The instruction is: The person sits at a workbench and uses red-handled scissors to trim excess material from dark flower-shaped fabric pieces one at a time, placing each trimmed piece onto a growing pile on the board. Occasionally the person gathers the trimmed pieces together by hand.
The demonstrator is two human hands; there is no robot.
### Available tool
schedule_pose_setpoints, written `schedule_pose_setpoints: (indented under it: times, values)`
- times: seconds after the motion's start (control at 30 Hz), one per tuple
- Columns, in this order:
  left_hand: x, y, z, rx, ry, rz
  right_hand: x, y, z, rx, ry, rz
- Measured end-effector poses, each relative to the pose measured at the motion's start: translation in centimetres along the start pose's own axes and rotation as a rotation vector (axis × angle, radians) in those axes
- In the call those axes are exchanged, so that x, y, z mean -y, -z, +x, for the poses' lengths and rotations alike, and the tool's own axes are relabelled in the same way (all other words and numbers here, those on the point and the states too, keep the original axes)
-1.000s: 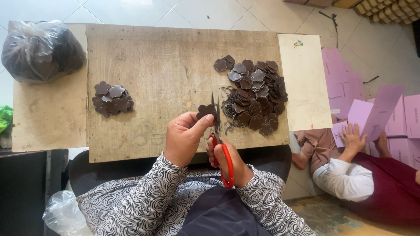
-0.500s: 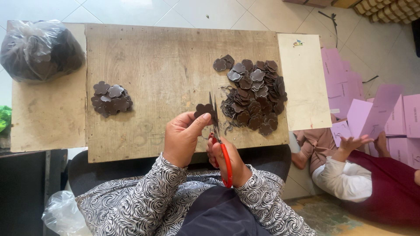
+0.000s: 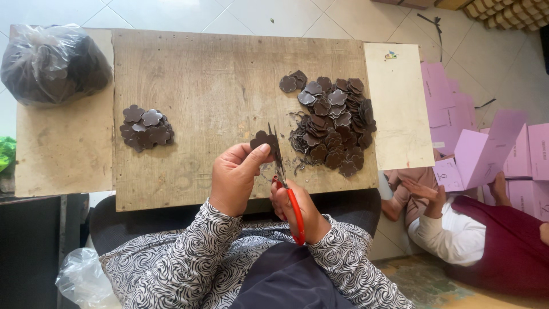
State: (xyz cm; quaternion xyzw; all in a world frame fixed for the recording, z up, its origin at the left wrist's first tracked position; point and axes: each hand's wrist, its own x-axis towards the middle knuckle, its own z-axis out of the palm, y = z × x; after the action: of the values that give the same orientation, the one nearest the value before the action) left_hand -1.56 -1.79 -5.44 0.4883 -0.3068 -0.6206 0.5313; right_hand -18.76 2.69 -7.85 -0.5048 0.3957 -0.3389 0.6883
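My left hand point(image 3: 234, 177) pinches a dark brown flower-shaped piece point(image 3: 263, 139) between thumb and fingers, just above the near edge of a wooden board point(image 3: 217, 80). My right hand point(image 3: 297, 209) grips red-handled scissors point(image 3: 286, 183); their blades point up against the right side of the piece. A large heap of the same brown flower pieces point(image 3: 331, 126) lies on the board to the right of the blades. A smaller pile of flower pieces point(image 3: 146, 127) lies at the board's left.
A clear plastic bag of dark material point(image 3: 51, 63) sits at the far left on a lower board. A pale panel point(image 3: 400, 103) adjoins the right side. On the floor at right another person point(image 3: 469, 234) handles pink folded cartons point(image 3: 486, 149).
My hands and the scissors stay in nearly the same place. The flower piece has turned slightly in my left fingers against the blades.
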Motion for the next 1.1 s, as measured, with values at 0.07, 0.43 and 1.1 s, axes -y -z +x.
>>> schedule_pose_setpoints:
  times: [0.07,0.43,1.1]
  values:
    - [-0.11,0.02,0.06,-0.005,-0.006,0.016,0.00,0.00,0.02,0.009,0.000,-0.002]
    - [-0.18,-0.47,-0.06,0.049,-0.084,0.073,0.24,0.26,0.12,0.056,0.019,-0.050]
    - [0.00,-0.01,-0.22,0.044,-0.084,0.044,0.22,0.65,0.02,0.065,-0.007,-0.011]
